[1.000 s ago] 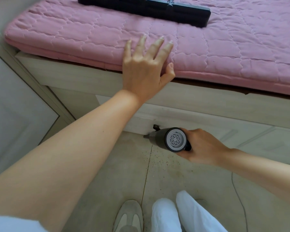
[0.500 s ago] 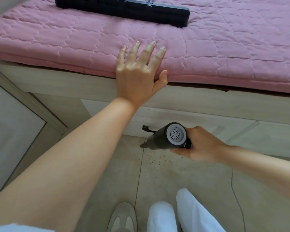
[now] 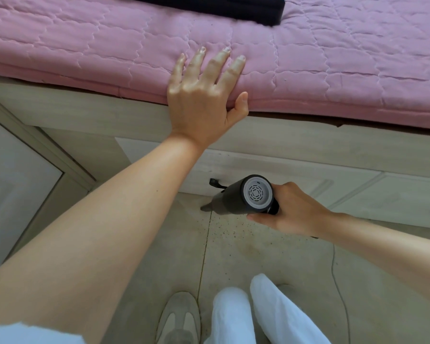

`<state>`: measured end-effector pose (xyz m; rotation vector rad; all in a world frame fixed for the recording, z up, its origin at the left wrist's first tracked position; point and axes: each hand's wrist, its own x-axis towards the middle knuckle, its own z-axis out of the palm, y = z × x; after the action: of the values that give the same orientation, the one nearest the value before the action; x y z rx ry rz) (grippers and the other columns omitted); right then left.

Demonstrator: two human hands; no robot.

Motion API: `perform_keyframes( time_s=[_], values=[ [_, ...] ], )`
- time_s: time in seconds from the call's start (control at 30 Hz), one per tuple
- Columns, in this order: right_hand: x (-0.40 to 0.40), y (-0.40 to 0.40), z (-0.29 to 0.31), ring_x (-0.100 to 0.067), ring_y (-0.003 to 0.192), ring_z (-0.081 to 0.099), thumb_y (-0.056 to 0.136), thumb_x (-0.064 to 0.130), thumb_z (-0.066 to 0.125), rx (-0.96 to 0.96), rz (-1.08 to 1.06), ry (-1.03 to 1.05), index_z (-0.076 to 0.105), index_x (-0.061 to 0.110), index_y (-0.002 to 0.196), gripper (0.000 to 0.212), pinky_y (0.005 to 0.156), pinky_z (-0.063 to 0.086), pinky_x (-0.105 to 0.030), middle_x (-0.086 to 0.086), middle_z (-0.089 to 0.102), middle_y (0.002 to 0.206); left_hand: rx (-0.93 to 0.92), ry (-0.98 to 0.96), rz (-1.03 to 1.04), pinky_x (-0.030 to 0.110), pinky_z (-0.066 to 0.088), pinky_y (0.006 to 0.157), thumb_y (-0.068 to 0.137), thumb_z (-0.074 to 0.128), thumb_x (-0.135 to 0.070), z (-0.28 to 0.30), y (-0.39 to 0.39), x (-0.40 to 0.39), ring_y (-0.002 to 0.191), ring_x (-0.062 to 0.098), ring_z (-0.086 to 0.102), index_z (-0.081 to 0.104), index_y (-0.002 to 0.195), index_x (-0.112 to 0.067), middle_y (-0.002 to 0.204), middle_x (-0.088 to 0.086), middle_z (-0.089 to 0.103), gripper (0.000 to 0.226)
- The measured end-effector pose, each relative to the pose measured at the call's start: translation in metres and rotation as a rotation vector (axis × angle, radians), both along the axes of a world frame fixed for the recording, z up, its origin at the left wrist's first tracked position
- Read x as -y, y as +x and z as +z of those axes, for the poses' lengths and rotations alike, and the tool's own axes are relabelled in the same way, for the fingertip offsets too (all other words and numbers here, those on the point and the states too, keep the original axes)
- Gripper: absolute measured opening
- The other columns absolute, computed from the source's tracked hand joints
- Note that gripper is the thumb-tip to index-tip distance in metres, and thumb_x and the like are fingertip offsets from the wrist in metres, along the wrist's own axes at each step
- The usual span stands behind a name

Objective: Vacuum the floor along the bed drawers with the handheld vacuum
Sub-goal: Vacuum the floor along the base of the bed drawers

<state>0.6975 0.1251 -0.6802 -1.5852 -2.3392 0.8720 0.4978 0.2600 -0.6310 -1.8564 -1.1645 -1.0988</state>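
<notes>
Right hand [image 3: 293,209] grips the handheld vacuum [image 3: 243,196], nozzle down on the floor [image 3: 271,256] beside the drawer [image 3: 296,175]; left hand [image 3: 204,95] spread flat on the pink mattress [image 3: 333,70]. No readable lettering.

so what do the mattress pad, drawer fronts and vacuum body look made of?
Mattress pad: pink quilted fabric, matte, with stitched wavy seams. Drawer fronts: pale wood or wood-look laminate with faint grain; cannot tell which. Handheld vacuum: dark matte plastic body, by its look, with a lighter grey vented end cap.
</notes>
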Motion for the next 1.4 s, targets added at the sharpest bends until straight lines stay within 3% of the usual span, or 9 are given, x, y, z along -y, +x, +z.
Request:
perform_keyframes(
  time_s=[0.1, 0.27, 0.43, 0.53, 0.73, 0.9, 1.0, 1.13, 1.4],
  values=[
    [0.001, -0.001, 0.005, -0.005, 0.069, 0.06, 0.078, 0.046, 0.071, -0.015, 0.009, -0.009, 0.044, 0.047, 0.092, 0.03, 0.062, 0.049, -0.023, 0.014, 0.063, 0.073, -0.006, 0.007, -0.001, 0.056, 0.05, 0.1, 0.092, 0.049, -0.044, -0.001, 0.0, -0.001, 0.115, 0.037, 0.067, 0.073, 0.124, -0.023, 0.127, 0.004, 0.07, 0.046],
    [0.002, -0.004, 0.005, 0.006, 0.07, 0.057, 0.079, 0.042, 0.073, -0.058, 0.014, -0.014, 0.042, 0.045, 0.097, 0.035, 0.06, 0.039, -0.008, 0.027, 0.056, 0.072, -0.014, 0.024, 0.0, 0.055, 0.05, 0.099, 0.092, 0.047, -0.046, -0.003, 0.0, -0.003, 0.114, 0.036, 0.067, 0.073, 0.124, -0.023, 0.126, 0.003, 0.07, 0.046],
    [0.005, -0.002, 0.006, 0.008, 0.075, 0.057, 0.077, 0.039, 0.075, -0.096, 0.027, -0.06, 0.046, 0.048, 0.091, 0.033, 0.065, 0.04, -0.009, 0.03, 0.057, 0.073, -0.003, 0.057, -0.015, 0.054, 0.051, 0.099, 0.099, 0.032, -0.048, -0.003, -0.001, -0.004, 0.113, 0.035, 0.068, 0.073, 0.123, -0.024, 0.125, 0.002, 0.071, 0.054],
    [0.009, 0.0, 0.007, 0.011, 0.075, 0.057, 0.077, 0.04, 0.074, -0.097, 0.039, -0.064, 0.046, 0.052, 0.086, 0.033, 0.064, 0.039, -0.009, 0.036, 0.056, 0.071, -0.006, 0.065, -0.008, 0.055, 0.051, 0.099, 0.098, 0.036, -0.047, -0.005, 0.0, -0.005, 0.113, 0.035, 0.068, 0.073, 0.123, -0.024, 0.125, 0.002, 0.071, 0.05],
    [0.013, -0.002, 0.008, 0.007, 0.077, 0.056, 0.078, 0.042, 0.072, -0.089, 0.042, -0.06, 0.049, 0.047, 0.093, 0.028, 0.068, 0.037, -0.01, 0.03, 0.055, 0.074, -0.01, 0.069, 0.007, 0.055, 0.052, 0.099, 0.091, 0.051, -0.044, -0.005, -0.001, -0.006, 0.112, 0.035, 0.068, 0.073, 0.123, -0.024, 0.125, 0.002, 0.071, 0.044],
    [0.019, -0.001, 0.006, 0.006, 0.083, 0.059, 0.073, 0.049, 0.069, -0.101, 0.058, -0.086, 0.05, 0.056, 0.083, 0.022, 0.073, 0.046, -0.019, 0.029, 0.061, 0.077, -0.01, 0.055, 0.009, 0.054, 0.05, 0.1, 0.09, 0.052, -0.044, -0.004, -0.001, -0.004, 0.113, 0.035, 0.068, 0.072, 0.124, -0.024, 0.126, 0.001, 0.07, 0.044],
    [0.022, -0.001, 0.007, 0.002, 0.083, 0.061, 0.068, 0.057, 0.063, -0.114, 0.078, -0.106, 0.053, 0.052, 0.084, 0.02, 0.075, 0.052, -0.026, 0.023, 0.065, 0.08, -0.011, 0.053, 0.012, 0.054, 0.05, 0.101, 0.09, 0.052, -0.044, -0.004, -0.001, -0.004, 0.113, 0.035, 0.067, 0.071, 0.125, -0.024, 0.126, 0.001, 0.07, 0.045],
    [0.02, 0.0, 0.008, 0.005, 0.083, 0.06, 0.065, 0.063, 0.058, -0.105, 0.094, -0.076, 0.05, 0.057, 0.083, 0.021, 0.073, 0.049, -0.021, 0.027, 0.063, 0.079, -0.009, 0.041, 0.011, 0.054, 0.05, 0.101, 0.09, 0.052, -0.044, -0.004, -0.001, -0.003, 0.114, 0.035, 0.067, 0.071, 0.126, -0.024, 0.127, 0.001, 0.07, 0.045],
    [0.018, 0.008, 0.009, 0.002, 0.082, 0.062, 0.07, 0.052, 0.068, -0.119, 0.085, -0.123, 0.056, 0.048, 0.086, 0.02, 0.072, 0.05, -0.022, 0.021, 0.066, 0.081, -0.014, 0.045, 0.005, 0.054, 0.05, 0.1, 0.091, 0.051, -0.044, -0.004, -0.001, -0.004, 0.115, 0.035, 0.067, 0.07, 0.127, -0.024, 0.127, 0.001, 0.069, 0.045]
  ],
)
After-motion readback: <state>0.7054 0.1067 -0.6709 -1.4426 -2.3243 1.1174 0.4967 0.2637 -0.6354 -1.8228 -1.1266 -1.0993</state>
